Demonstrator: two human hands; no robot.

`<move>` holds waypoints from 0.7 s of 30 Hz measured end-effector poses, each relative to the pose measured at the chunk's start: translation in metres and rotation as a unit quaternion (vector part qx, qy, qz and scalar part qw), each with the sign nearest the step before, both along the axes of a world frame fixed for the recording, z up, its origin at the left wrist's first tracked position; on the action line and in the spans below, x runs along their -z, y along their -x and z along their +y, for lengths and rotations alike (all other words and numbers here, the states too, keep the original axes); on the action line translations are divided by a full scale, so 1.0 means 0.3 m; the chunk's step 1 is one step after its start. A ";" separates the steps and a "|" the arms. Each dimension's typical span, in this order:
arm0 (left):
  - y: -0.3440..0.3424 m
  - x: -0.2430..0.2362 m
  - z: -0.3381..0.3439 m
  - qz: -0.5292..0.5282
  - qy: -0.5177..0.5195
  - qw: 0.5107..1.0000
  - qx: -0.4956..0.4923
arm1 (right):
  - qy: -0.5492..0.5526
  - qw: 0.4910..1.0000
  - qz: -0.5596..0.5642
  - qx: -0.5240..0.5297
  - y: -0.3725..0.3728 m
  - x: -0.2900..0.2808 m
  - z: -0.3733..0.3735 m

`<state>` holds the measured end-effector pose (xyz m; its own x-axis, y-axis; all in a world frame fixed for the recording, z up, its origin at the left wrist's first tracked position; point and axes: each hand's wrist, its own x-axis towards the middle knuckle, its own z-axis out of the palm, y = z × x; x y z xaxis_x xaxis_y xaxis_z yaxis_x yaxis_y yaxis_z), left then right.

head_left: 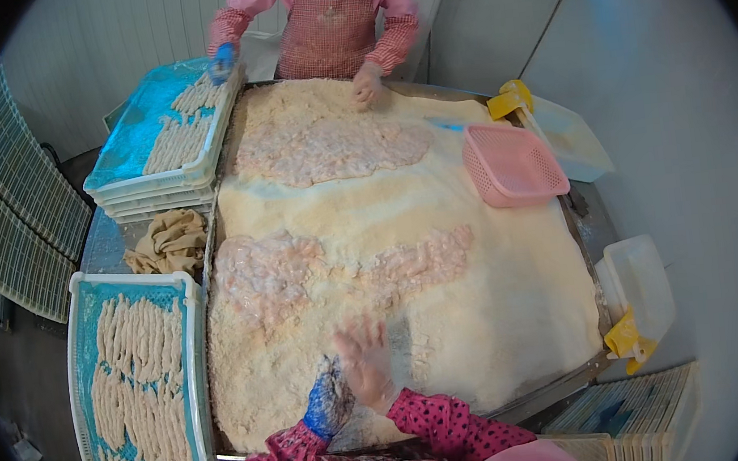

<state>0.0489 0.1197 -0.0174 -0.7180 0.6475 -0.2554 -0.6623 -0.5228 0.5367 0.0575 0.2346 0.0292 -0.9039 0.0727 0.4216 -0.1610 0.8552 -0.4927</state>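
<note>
Blue left grip: powder-caked, held low just beside the right, perhaps for working as a pair; cannot tell whether closed or holding anything.
Right grip: spread open, nothing visible in it; over the powder, cannot tell whether touching.
Pinkish pieces: lying in loose patches just beyond both hands, likely placed for easy reach.
Powder: spread across the worktop, probably thick enough to keep moist pieces from sticking.
Near tray: set alongside the left edge, close to the left arm; holding pale strips in rows, apparently spaced to limit clumping.
Brown cloth: crumpled between near tray and tray stack, perhaps handy for wiping.
Pink basket: standing on the powder at the right, apparently clear of the pieces.
Co-worker: standing at the far edge, beside the tray stack.
</note>
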 end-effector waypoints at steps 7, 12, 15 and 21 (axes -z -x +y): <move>-0.059 -0.073 0.206 0.139 -0.189 0.898 -0.373 | 0.091 0.989 0.004 -0.117 -0.020 -0.013 -0.054; 0.024 0.019 0.008 -0.086 -0.011 0.990 -0.110 | 0.201 0.951 -0.019 -0.235 0.004 -0.041 -0.043; 0.074 0.053 -0.048 -0.214 -0.085 0.969 -0.084 | 0.144 0.984 -0.065 -0.078 0.052 0.056 0.064; 0.192 -0.104 -0.446 -0.111 -0.144 0.958 -0.222 | -0.064 0.996 -0.021 0.066 0.183 0.227 0.598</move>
<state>-0.0089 -0.0140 0.0139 -0.8877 0.3570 -0.2908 -0.4213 -0.8846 0.2000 0.0025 0.4139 -0.0388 -0.9067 0.1401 0.3977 -0.0252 0.9235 -0.3828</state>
